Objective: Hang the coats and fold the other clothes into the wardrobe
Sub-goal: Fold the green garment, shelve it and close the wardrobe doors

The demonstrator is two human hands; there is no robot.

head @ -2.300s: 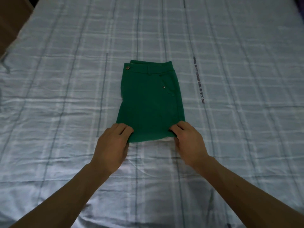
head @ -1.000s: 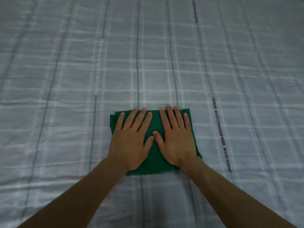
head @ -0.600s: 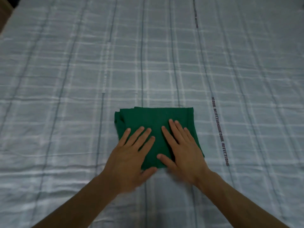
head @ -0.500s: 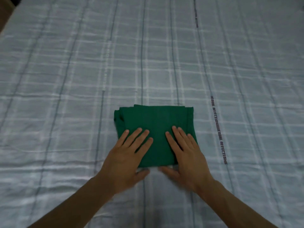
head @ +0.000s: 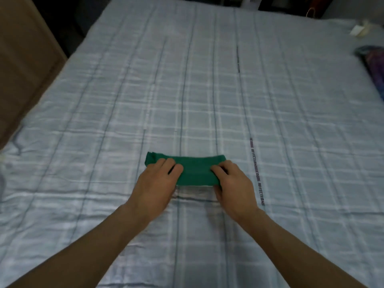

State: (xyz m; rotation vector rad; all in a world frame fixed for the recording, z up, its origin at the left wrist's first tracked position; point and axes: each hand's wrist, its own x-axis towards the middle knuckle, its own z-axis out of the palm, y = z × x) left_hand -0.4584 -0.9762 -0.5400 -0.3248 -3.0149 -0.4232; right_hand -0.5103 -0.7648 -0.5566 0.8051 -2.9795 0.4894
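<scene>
The folded green shorts (head: 195, 170) form a compact bundle in the middle of the bed, their near edge raised off the sheet. My left hand (head: 155, 183) grips the bundle's left end, fingers curled over the top. My right hand (head: 232, 183) grips the right end, fingers on top and thumb under the near edge.
The bed wears a light blue checked sheet (head: 207, 100) with a printed text stripe. A dark patterned cloth (head: 372, 61) lies at the bed's right edge, with a small white item (head: 214, 30) at the far right corner. Brown furniture (head: 22, 59) stands along the left side.
My hands went from lying flat on the shorts to gripping both ends. The bundle's near edge has come up off the sheet. The camera has tilted up, showing more of the bed.
</scene>
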